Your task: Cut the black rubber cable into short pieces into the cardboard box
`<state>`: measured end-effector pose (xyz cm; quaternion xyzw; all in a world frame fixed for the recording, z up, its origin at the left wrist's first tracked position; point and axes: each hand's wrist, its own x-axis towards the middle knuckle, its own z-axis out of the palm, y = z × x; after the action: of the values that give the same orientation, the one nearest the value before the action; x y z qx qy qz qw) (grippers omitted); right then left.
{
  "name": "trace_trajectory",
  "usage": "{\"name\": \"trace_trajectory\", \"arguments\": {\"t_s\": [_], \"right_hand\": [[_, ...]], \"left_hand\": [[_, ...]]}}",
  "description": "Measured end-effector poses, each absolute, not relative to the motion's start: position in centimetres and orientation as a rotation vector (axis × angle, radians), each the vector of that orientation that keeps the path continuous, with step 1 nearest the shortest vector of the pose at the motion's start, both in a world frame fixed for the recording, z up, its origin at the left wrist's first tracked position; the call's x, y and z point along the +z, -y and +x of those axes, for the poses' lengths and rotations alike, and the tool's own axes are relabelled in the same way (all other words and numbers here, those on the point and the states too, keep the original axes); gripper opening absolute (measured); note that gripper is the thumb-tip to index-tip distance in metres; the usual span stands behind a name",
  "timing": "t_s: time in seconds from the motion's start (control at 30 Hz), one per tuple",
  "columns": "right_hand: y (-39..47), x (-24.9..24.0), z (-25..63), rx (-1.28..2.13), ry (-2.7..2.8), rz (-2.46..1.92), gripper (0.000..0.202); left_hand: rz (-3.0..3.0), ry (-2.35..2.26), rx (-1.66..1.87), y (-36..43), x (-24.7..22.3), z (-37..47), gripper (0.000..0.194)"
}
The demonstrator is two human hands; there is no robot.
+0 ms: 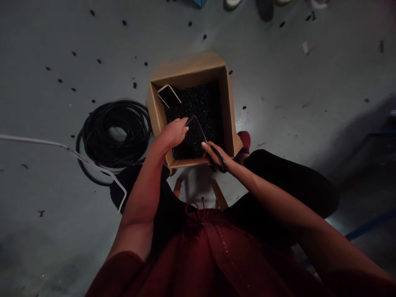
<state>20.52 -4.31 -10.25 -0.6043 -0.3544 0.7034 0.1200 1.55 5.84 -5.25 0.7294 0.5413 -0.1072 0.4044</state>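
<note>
An open cardboard box [230, 111] stands on the floor between my legs, holding many small black pieces [201, 99]. Over its left part my left hand [175, 132] is closed on a small dark piece [190, 119]. My right hand [214, 152], at the box's near right edge, is wrapped round the black handles of scissors [220, 159]. The scissor blades point up and left, with their tips close to the dark piece. Inside the box's back left corner leans a phone-like black rectangle [169, 96] with a pale edge.
A coil of black hose [114, 134] lies left of the box. A pale cable [62, 145] runs in from the left to my left thigh. Black bits are scattered on the grey floor [46, 107]. Other people's shoes [264, 9] show at the top.
</note>
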Motion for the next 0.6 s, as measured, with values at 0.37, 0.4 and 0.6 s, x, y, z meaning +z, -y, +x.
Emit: {"name": "trace_trajectory", "arguments": {"t_s": [0.37, 0.4, 0.6], "right_hand": [[2.0, -8.8, 21.6, 1.809, 1.149, -1.643, 0.049], [2.0, -8.8, 21.6, 1.790, 1.202, -1.649, 0.048], [2.5, -8.9, 21.7, 1.797, 1.389, -1.640, 0.052]], "left_hand": [[1.411, -1.498, 0.195, -6.2, -5.8, 1.5, 0.045], [1.413, -1.480, 0.193, -6.2, -5.7, 1.5, 0.041], [1.473, -1.394, 0.163, -6.3, -4.6, 1.4, 0.039]]}}
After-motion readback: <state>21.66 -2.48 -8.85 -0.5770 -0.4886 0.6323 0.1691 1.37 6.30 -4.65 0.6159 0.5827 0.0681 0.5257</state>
